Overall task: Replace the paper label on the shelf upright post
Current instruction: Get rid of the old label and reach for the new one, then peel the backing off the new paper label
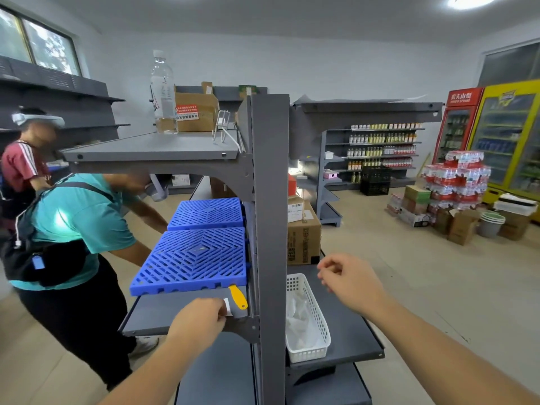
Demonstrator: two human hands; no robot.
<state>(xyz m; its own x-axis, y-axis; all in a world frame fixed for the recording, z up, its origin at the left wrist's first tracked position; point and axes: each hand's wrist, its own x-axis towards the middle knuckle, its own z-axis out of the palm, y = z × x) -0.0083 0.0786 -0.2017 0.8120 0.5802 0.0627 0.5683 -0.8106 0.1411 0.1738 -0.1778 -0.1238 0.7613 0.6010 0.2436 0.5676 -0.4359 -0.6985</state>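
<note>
The grey upright post (270,200) of the shelf unit rises in the middle of the view, its face bare. My left hand (201,320) rests at the front of the left shelf and pinches a small white paper label (227,307). Just beyond it lies a scraper with a yellow handle (238,296). My right hand (347,280) hovers to the right of the post, above the right shelf, fingers loosely curled with nothing in them.
A white plastic basket (317,323) with crumpled paper sits on the right shelf. Blue plastic grid mats (193,258) lie on the left shelf. A person in a teal shirt (76,226) bends close on the left. A cardboard box (302,232) stands behind the post.
</note>
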